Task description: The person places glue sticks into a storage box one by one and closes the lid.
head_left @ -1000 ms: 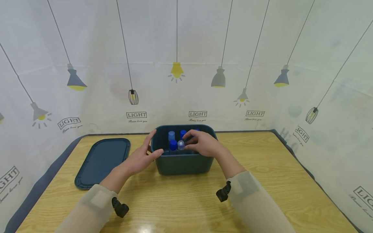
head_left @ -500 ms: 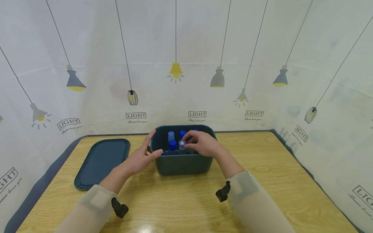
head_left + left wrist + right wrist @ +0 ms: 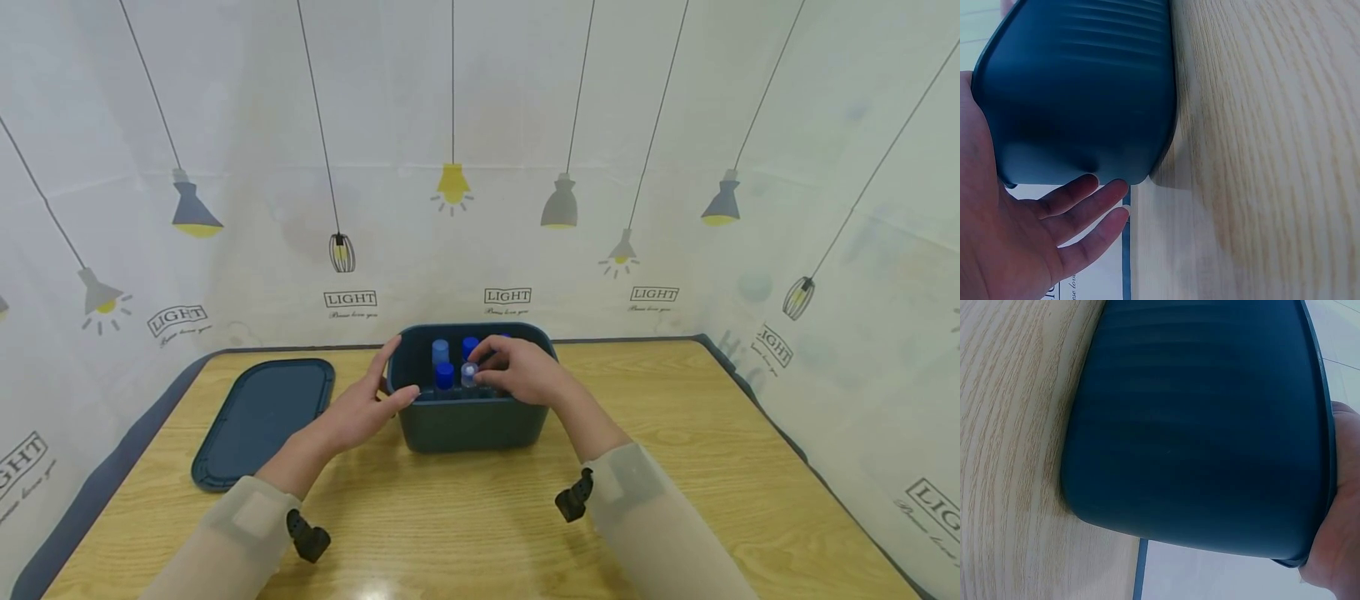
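A dark teal plastic bin (image 3: 474, 427) stands on the wooden table, with several small upright bottles inside. My left hand (image 3: 360, 408) rests on the bin's left side, its thumb over the front rim. In the left wrist view, three nearly straight fingers (image 3: 1094, 240) lie against the outer end wall. Reaching in over the rim, my right hand (image 3: 521, 369) pinches the top of a clear-capped bottle (image 3: 469, 374) between thumb and forefinger. Left of it is a bottle with a dark blue cap (image 3: 444, 375). Behind stand a lighter blue bottle (image 3: 440, 350) and a blue cap (image 3: 470, 344).
A flat dark teal lid (image 3: 262, 421) lies on the table (image 3: 450, 525) to the left of the bin. Beyond the table's far edge hangs a pale backdrop (image 3: 405, 250) with printed lamps.
The clear-capped bottle has shifted slightly to the right, towards my right fingers. My left hand, the bin and the lid stay where they were.
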Action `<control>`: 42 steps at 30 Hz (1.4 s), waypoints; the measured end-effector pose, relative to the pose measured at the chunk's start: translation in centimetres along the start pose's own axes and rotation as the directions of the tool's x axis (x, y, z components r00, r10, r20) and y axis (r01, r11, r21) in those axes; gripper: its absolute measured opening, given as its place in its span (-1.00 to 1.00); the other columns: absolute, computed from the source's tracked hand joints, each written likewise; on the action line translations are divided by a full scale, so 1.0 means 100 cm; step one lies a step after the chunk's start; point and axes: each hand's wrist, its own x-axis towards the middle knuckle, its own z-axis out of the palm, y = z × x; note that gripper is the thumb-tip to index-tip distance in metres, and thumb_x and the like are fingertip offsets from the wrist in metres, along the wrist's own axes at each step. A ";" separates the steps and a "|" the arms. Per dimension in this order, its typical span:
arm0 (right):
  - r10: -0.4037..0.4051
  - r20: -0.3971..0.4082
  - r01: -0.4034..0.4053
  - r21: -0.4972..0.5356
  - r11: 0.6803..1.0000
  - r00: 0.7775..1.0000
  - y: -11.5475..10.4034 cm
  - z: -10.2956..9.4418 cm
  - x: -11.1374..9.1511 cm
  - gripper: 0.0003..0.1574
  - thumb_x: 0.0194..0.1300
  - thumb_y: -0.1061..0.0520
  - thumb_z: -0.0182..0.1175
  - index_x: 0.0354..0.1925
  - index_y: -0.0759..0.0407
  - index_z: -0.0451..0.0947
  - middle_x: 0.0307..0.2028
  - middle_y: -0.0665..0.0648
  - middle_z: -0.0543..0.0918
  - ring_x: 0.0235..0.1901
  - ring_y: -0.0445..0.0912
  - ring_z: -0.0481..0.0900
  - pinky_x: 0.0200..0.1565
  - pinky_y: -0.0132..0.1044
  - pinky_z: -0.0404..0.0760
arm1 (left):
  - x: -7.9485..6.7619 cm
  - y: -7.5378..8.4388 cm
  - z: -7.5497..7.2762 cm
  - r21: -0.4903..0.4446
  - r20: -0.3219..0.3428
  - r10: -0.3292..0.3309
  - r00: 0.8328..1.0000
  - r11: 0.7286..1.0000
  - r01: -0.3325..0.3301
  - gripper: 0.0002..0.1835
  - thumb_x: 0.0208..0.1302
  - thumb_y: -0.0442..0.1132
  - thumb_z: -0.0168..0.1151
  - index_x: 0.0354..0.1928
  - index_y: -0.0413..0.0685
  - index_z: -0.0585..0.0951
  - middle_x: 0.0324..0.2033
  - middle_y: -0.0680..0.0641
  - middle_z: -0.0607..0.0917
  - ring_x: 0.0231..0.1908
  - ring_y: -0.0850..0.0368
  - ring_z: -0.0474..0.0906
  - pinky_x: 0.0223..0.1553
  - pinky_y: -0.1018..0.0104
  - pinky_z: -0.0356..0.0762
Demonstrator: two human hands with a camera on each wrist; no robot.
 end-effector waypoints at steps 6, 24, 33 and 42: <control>-0.011 -0.013 0.011 0.009 1.000 1.000 0.001 0.001 0.001 -0.66 0.59 0.02 0.36 0.24 -0.04 0.64 0.13 0.14 0.82 -0.04 0.13 0.85 -0.08 -0.15 0.77 | 0.000 -0.001 0.000 0.000 -0.006 -0.008 1.000 1.000 0.008 0.02 0.57 0.43 0.10 0.77 0.61 -0.30 -0.01 -0.19 0.64 -0.14 -0.02 0.64 -0.12 0.12 0.59; -0.108 -0.126 0.119 0.085 0.989 0.986 0.009 -0.002 0.000 -0.50 0.54 0.00 0.42 0.34 0.08 0.62 0.22 0.19 0.79 -0.18 0.10 0.84 -0.04 -0.03 0.79 | 0.000 -0.003 0.002 -0.005 -0.006 0.013 1.000 1.000 -0.013 0.00 0.59 0.39 0.10 0.78 0.60 -0.30 -0.04 -0.18 0.65 -0.13 -0.13 0.67 -0.14 0.11 0.60; -0.138 -0.321 0.175 0.088 0.981 0.937 0.016 -0.025 -0.018 -0.47 0.56 -0.03 0.38 0.37 0.07 0.61 0.27 0.23 0.75 0.15 0.10 0.72 0.20 0.11 0.67 | 0.000 -0.001 0.000 -0.017 0.003 0.018 1.000 1.000 -0.018 0.01 0.58 0.41 0.10 0.77 0.61 -0.30 -0.03 -0.19 0.65 -0.13 -0.17 0.68 -0.15 0.11 0.60; -0.042 -0.295 0.056 0.040 0.998 0.955 0.058 -0.042 -0.045 -0.25 0.56 -0.18 0.36 0.54 0.02 0.47 0.51 0.19 0.51 0.46 0.23 0.50 0.42 0.25 0.50 | -0.001 0.000 -0.001 -0.018 0.010 0.019 1.000 1.000 -0.019 0.02 0.59 0.40 0.11 0.78 0.58 -0.31 -0.03 -0.20 0.64 -0.15 -0.15 0.67 -0.17 0.10 0.59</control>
